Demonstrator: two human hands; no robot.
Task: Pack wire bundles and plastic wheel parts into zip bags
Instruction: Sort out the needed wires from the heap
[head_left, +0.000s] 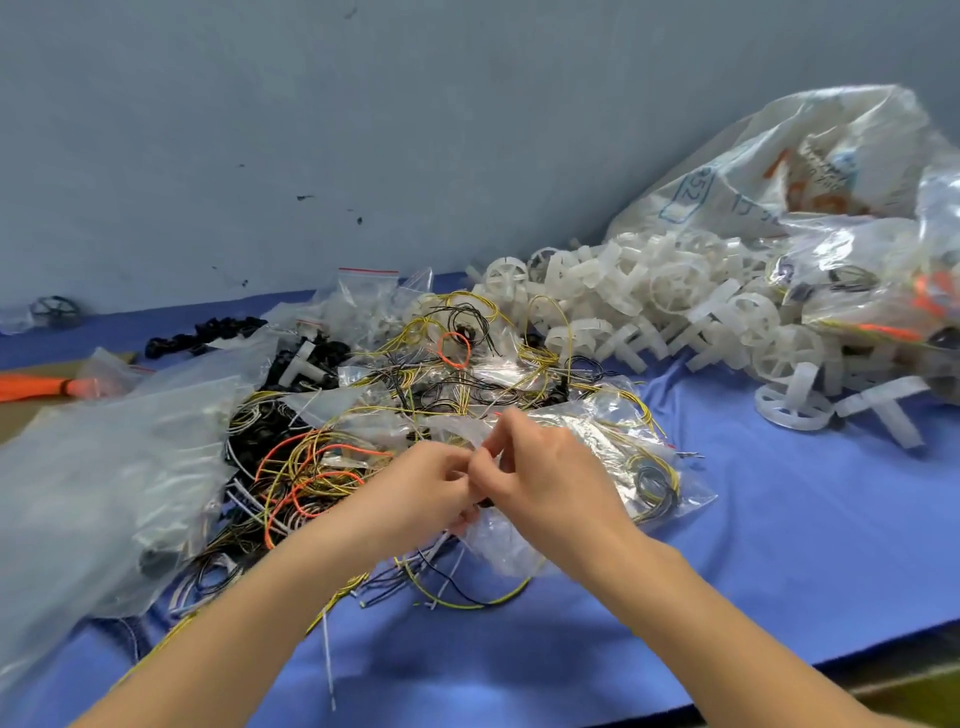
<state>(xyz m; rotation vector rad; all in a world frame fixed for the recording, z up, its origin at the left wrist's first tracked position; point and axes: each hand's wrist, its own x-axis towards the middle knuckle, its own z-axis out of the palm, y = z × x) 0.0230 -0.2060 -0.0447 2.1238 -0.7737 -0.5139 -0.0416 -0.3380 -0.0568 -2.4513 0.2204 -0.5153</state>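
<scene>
1. Head view: a person's two bare hands meet over a blue table covering (753, 519), set against a scuffed grey-blue wall (363, 130).
2. Landmark: the tangled wire pile (415, 384) of yellow, black, orange and white leads, spread across the middle of the covering.
3. At the near edge of the wire pile, the left hand (415, 491) has its fingers curled, pinching the mouth of a clear zip bag (498, 545); what else it holds cannot be told.
4. The right hand (545, 473), touching the left, pinches the same bag edge with bent fingers and thumb.
5. Just right of the wire pile, beyond the right hand, lies a filled zip bag of coiled wires (654, 483).
6. Behind and to the right of the wire pile, a heap of white plastic wheel parts (675, 312) spills from a large printed plastic sack (779, 171) leaning at the wall.
7. Left of the wire pile, loose clear bags (104, 467) lie heaped, with black parts (202, 332) and an orange bundle (36, 387) behind them.
8. Far behind the wire pile on the left, one dark wheel (54, 312) sits at the foot of the wall.
</scene>
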